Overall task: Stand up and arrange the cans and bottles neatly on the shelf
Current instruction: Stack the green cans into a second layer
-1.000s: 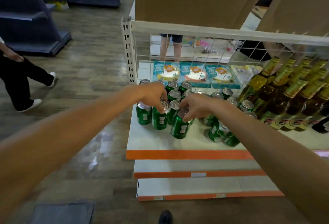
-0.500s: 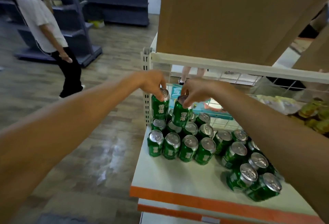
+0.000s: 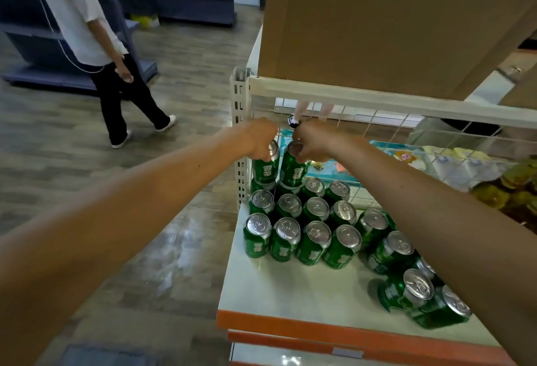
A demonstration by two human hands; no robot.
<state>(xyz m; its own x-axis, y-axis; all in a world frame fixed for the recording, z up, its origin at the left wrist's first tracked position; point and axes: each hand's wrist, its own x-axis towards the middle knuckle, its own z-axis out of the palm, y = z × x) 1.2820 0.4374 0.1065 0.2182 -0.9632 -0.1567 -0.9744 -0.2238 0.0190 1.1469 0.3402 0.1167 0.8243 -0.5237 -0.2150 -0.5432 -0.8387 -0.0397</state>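
Observation:
Several green cans (image 3: 315, 242) stand in rows on the white shelf (image 3: 290, 293) with an orange front edge. My left hand (image 3: 257, 139) grips the top of one green can (image 3: 265, 169), held upright above the back row at the shelf's left corner. Beside it, my right hand (image 3: 312, 140) grips the top of a second green can (image 3: 294, 172), also upright over the back row. More green cans (image 3: 418, 296) lie tipped at the shelf's front right, under my right forearm. Yellow-capped bottles (image 3: 514, 188) show blurred at the far right.
A wire mesh back panel (image 3: 377, 127) and a white rail (image 3: 377, 101) close the shelf behind the cans, with a cardboard box (image 3: 377, 17) above. Snack packets (image 3: 406, 159) lie behind the mesh. A person in a white shirt (image 3: 96, 46) walks on the wooden floor at left.
Both hands lifted one can each off the shelf's front area and carried them up and back over the rear row. The person at left walked farther along the aisle.

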